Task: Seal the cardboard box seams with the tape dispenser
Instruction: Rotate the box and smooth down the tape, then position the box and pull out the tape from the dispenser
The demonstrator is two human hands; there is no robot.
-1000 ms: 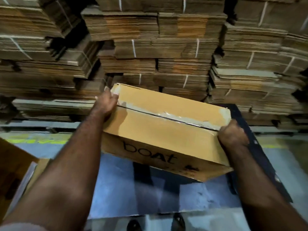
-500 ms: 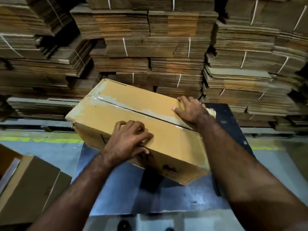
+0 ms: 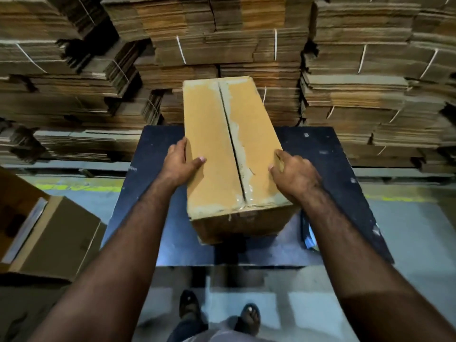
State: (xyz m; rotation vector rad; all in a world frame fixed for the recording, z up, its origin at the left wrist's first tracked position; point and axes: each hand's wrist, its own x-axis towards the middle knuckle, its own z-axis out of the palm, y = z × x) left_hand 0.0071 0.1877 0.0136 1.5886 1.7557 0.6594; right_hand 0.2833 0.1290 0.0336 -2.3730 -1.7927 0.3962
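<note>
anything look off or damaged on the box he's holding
Yes. The cardboard box has torn, pale patches along its centre seam and top edges, where the surface paper looks peeled off. Crinkled clear tape remains at the near end. The seam shows as a dark gap. No tape dispenser is visible.

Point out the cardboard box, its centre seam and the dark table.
cardboard box [image 3: 209, 154], head view, left top flap.
centre seam [image 3: 230, 134], head view, middle of the slit.
dark table [image 3: 328, 169], head view, bare right side.

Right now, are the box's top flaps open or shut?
Shut: the box flaps lie flat, meeting at the centre seam, with worn tape residue alongside.
</note>
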